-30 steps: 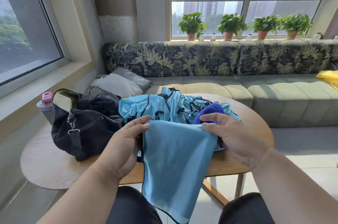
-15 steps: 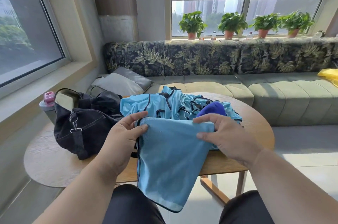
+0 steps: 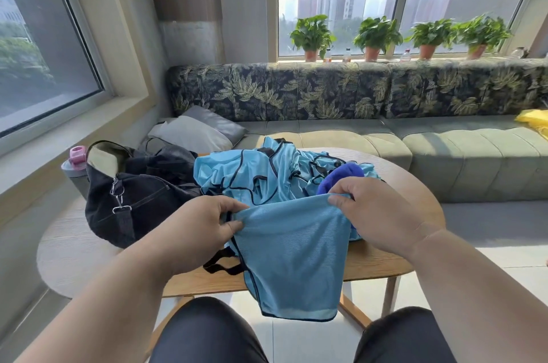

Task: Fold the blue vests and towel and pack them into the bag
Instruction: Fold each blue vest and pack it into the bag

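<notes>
- The left hand [image 3: 195, 232] is pinching the upper left corner of a light blue vest [image 3: 292, 259] between thumb and fingers, at the centre of the frame.
- The right hand [image 3: 376, 214] is pinching the vest's upper right corner, so the cloth is hanging over the near edge of the wooden bench [image 3: 74, 244].
- Just behind the hands, a heap of blue vests [image 3: 261, 176] is lying on the bench, with a darker blue towel [image 3: 341, 176] on it.
- A black bag [image 3: 133, 199] is sitting open left of the heap, touching it.
- A bottle with a pink lid [image 3: 75, 164] is standing behind the bag.
</notes>
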A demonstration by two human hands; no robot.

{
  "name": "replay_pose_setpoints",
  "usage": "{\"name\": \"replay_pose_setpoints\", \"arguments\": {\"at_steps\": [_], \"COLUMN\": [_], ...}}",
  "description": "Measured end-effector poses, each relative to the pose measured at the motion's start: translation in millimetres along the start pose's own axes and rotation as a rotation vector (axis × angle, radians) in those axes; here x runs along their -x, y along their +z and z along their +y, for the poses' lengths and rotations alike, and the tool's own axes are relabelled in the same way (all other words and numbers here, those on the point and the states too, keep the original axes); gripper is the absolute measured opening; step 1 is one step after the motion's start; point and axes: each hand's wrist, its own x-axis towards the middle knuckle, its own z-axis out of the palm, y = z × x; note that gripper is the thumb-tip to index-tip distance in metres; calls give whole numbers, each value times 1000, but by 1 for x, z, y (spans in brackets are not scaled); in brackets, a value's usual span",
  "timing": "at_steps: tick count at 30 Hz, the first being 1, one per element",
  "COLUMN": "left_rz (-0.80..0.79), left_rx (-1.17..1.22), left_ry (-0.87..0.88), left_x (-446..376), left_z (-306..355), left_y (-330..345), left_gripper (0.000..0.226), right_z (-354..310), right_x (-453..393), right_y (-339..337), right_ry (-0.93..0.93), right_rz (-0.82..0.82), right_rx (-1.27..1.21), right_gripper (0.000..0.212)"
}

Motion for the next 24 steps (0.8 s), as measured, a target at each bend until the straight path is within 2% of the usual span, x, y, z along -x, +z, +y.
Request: {"name": "replay_pose_setpoints", "arguments": {"at_steps": [2,7,10,14,20,22,24], "left_rz": [27,133,142,131,78,124,269], "left_rx": [-60,-42,-174,-334,-384,-419,-391], "left_ry": [12,-21,-40,-67,-82,-64,-25], "left_x": [1,4,7,4,-28,-49,-67], "left_z": [0,1,7,14,19,23,33], "left_y": [0,1,-2,-7,-28,-44,-64], "left_gripper": [20,8,8,5,6,8,7], "right_z": [0,-2,-4,-5,-24,-34,-47], "right_x": [-1,4,7,2,-18,-38,-59], "right_y": [-2,-12,-12,-11,-25,-32,-44], "right_ry": [9,5,10,6,-53,-93,-148], "right_rz": [-37,-205,-250,-163,-57,6,129], "right_rx": [-9,73,150,174,195,159,127], "right_gripper": [21,16,14,19,28,24,18]}}
